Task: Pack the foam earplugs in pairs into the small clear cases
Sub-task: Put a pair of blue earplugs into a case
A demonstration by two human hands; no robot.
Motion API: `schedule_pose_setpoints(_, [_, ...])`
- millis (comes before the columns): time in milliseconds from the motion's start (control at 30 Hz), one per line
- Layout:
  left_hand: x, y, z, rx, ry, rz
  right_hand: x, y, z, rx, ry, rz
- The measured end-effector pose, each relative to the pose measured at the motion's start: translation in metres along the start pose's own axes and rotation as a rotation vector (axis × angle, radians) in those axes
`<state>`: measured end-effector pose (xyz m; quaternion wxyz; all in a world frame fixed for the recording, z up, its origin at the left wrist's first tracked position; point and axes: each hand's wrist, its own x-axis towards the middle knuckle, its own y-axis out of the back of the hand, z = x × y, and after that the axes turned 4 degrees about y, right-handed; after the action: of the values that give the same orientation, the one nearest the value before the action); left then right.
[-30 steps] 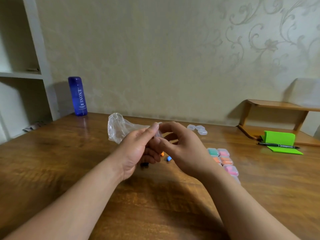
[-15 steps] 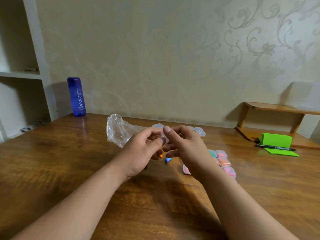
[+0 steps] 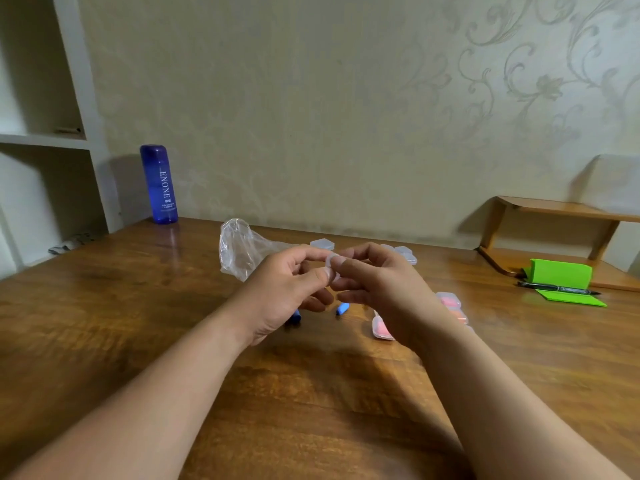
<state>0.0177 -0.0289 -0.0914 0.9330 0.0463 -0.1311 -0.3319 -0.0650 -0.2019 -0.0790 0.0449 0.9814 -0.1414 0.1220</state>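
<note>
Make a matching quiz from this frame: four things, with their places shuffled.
1 bottle
2 pen
3 plastic bag
4 clear case

A lying across the green card
B pinched between the left hand and the right hand
C standing upright at the far left of the table
D crumpled on the table behind the left hand

Pairs: 1-C, 2-A, 3-D, 4-B

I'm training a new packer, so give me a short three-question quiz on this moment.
1. True or false: the left hand and the right hand both pinch the small clear case.
2. What colour are the loose earplugs on the table? A orange, B blue, C green.
3. Fill in: the pen lies on a stand coloured ____.
Key: 1 true; 2 B; 3 green.
</note>
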Motion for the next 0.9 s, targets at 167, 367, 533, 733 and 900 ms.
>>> schedule_pose_setpoints(167, [-0.003,-0.002,0.004,-0.019,0.018,-0.028,0.000,0.000,0.003,-0.086,0.016,0.010])
schedule_pose_setpoints(367, [-0.002,-0.002,0.004,-0.041,0.013,-0.005,-0.006,-0.007,0.000,-0.169,0.067,0.061])
schedule_pose_setpoints(533, [-0.003,-0.004,0.008,-0.100,0.034,0.045,-0.004,-0.008,0.001,-0.150,0.052,0.117])
schedule_pose_setpoints(733, [-0.002,0.002,0.010,-0.358,0.106,0.023,-0.003,-0.005,-0.004,-0.153,0.056,0.231])
schedule_pose_setpoints(900, [-0.006,-0.003,0.015,-0.416,0.217,-0.102,-0.005,-0.005,-0.002,-0.310,0.173,0.262])
